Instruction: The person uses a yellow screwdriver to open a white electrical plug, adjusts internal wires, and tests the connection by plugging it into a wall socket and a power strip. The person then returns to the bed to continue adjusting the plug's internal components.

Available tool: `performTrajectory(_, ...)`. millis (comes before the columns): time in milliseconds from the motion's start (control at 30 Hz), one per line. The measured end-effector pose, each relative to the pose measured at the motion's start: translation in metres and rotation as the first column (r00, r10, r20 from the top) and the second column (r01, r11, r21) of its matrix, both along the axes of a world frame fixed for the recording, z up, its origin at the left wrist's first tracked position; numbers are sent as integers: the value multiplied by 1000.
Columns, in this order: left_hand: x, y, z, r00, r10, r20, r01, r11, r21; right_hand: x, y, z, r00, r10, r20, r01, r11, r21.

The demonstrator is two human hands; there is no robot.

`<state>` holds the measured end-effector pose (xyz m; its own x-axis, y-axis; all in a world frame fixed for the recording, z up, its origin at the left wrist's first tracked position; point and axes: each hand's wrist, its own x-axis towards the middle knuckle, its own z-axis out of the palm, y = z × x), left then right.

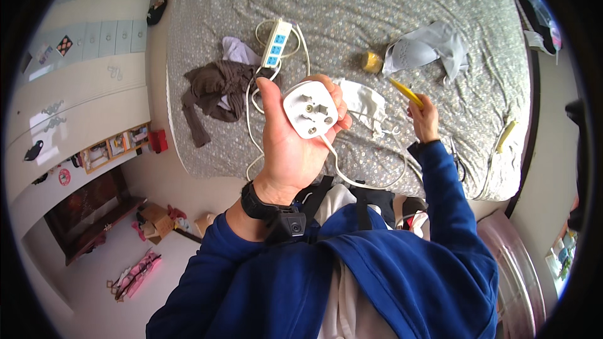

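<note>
Head view shows the two hands apart, each occupied: the left hand (286, 157) cradles a white plug block (312, 120), its fingers curled behind and round the right edge, while the right hand (427, 116) pinches a slim yellow tool (407, 92), whose tip is too small to identify. Taking the power strip (275, 47) as landmark, the block sits nearer the wearer and slightly right of it, pin side up; the tool is farther right, well apart from the block. To handle these well, I would keep the block propped on palm and fingers, bring the thumb onto its edge for a firmer hold, and leave slack in the white cord (337, 164) so it does not twist the block. Left of the strip and nearer the wearer lies a brown garment (213, 85); right of it are a yellow roll (372, 61) and, beyond that, a pale grey cloth (414, 51). Beneath the strip spreads the patterned bed (352, 0).
</note>
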<state>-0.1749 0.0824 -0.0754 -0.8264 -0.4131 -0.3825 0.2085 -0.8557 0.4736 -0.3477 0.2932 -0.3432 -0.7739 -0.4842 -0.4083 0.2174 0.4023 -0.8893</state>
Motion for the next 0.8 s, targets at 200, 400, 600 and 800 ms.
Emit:
performTrajectory(200,7,-7,54,980,-46,-193,47,999,3,29,3,243,847,-93,-523,-100,939,-330)
performTrajectory(400,19,-7,96,942,-73,-328,81,997,9,95,4,364,625,-269,-733,-68,916,-394)
performTrajectory(600,34,-7,117,899,-117,-422,75,991,-114,133,-10,402,586,-190,-788,-471,712,-522)
performTrajectory(800,54,2,124,897,-152,-415,57,971,-233,156,-19,428,386,-106,-916,-637,687,-348)
